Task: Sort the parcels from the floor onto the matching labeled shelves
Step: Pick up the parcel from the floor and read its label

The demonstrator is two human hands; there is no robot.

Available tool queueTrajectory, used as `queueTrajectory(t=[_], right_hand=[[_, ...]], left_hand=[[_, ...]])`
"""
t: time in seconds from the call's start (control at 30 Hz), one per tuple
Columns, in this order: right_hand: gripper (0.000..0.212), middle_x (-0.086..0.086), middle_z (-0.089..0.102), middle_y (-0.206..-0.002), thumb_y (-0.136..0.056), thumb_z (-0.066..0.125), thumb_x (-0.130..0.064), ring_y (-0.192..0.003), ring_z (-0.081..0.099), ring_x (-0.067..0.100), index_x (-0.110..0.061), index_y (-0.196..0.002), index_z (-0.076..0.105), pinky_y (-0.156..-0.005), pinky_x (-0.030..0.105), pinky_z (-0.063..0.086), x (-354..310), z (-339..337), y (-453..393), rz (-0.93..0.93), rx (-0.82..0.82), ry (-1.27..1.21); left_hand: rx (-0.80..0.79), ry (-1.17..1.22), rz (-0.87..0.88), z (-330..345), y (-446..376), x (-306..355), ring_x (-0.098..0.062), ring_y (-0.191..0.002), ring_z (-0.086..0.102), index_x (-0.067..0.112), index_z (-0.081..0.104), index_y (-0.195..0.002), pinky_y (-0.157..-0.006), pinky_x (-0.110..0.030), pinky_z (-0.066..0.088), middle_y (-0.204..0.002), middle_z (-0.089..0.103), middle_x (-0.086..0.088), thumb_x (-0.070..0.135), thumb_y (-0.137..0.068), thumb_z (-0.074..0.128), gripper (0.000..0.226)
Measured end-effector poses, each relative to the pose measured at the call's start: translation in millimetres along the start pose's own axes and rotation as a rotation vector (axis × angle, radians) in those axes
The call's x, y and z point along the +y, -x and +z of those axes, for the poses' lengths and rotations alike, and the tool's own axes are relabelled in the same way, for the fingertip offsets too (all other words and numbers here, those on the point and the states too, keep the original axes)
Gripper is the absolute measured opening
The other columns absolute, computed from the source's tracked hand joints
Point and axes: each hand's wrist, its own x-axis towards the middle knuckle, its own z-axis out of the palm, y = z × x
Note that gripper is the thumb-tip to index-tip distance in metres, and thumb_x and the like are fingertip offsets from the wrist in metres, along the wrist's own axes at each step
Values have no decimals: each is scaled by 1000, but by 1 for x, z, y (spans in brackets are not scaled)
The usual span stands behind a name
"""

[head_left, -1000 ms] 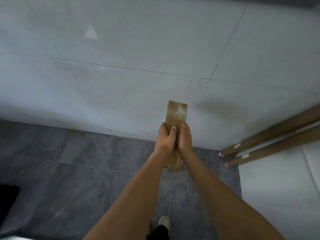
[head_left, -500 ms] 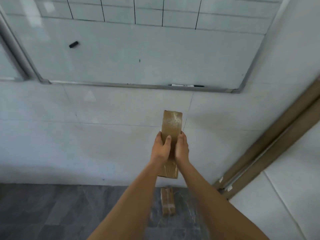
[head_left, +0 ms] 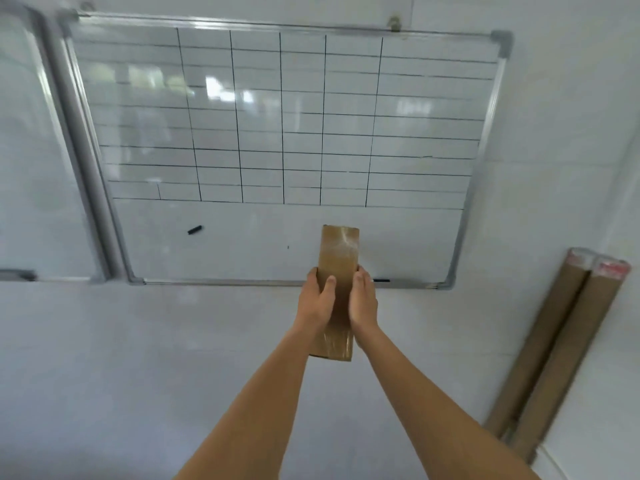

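A long narrow brown parcel (head_left: 338, 258) wrapped in clear tape is held upright in front of me, at chest height, before a white wall. My left hand (head_left: 317, 301) grips its left side with the thumb across the front. Pressed against its right side is my right hand (head_left: 363, 301). The parcel's lower end shows below my wrists. No shelves or labels are in view, and the floor is out of frame.
A whiteboard (head_left: 478, 150) with a drawn grid hangs on the wall straight ahead. A second board (head_left: 38, 168) is at the left. Two tall brown cardboard tubes (head_left: 561, 348) lean in the right corner.
My view has swung up from the grey floor to the wall and whiteboard. The parcel has risen with both hands still on it. A second parcel seen on the floor is out of view.
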Motion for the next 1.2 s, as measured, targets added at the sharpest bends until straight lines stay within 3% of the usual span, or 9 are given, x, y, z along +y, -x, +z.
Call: queueTrajectory(t=[0.17,0.23,0.33,0.5,0.73,0.9,1.03,1.13,1.2], right_hand=[[44,5,55,-141,-108,26,-34,-126,53,24,-22,-146,45,-111,48,41,-56,-1,-19,-104,9,5],[45,3,54,-143,-108,25,-38,-127,52,23,-25,-147,44,-112,47,41,-70,-2,-23,-133,6,8],[45,2,55,-141,-107,26,-40,-127,53,22,-26,-143,48,-112,44,41,-86,-4,-28,-164,-2,-14],[46,5,61,-131,-105,28,-45,-120,57,22,-23,-133,57,-108,46,45,-103,-8,-34,-140,-33,-98],[45,3,62,-133,-103,37,-47,-124,57,21,-24,-131,62,-112,46,42,-125,-8,-40,-129,-84,-193],[42,4,67,-124,-100,44,-46,-118,61,21,-18,-120,68,-108,45,45,-144,-10,-45,-140,-109,-234],[30,0,61,-130,-101,46,-42,-115,55,14,-21,-120,60,-103,36,42,-146,-18,-50,-234,25,-225],[48,0,53,-142,-98,47,-53,-133,42,25,-26,-137,52,-115,50,31,-144,-32,-59,-207,119,-31],[58,2,50,-146,-97,46,-59,-131,44,25,-29,-146,43,-115,50,33,-142,-41,-66,-148,28,-35]], left_hand=[[43,73,75,-7,-16,58,-19,-113,53,18,32,-149,-90,-28,39,-140,52,-4,43,-98,51,60],[59,73,121,-8,-20,72,-15,-108,52,19,35,-147,-90,-29,42,-136,54,-2,48,-94,57,64],[73,59,150,-11,-26,81,-18,-116,54,20,35,-146,-95,-32,46,-133,54,2,52,-86,66,74],[106,79,179,-12,-28,91,-12,-107,53,22,35,-143,-86,-27,42,-119,50,10,52,-75,76,85],[179,109,150,-10,-34,114,-14,-108,55,25,34,-143,-96,-36,50,-124,54,9,62,-60,80,101],[221,127,170,-15,-38,135,-11,-93,60,27,42,-130,-69,-23,45,-105,58,14,57,-55,80,89],[208,146,179,-18,-38,146,-4,-87,56,30,44,-129,-70,-25,44,-98,55,19,61,-56,70,84],[170,224,176,-21,-35,147,-10,-94,60,31,51,-120,-72,-28,48,-101,60,16,62,-62,66,68],[149,276,179,-24,-34,147,-14,-99,64,25,56,-124,-77,-31,54,-110,65,7,59,-70,64,64]])
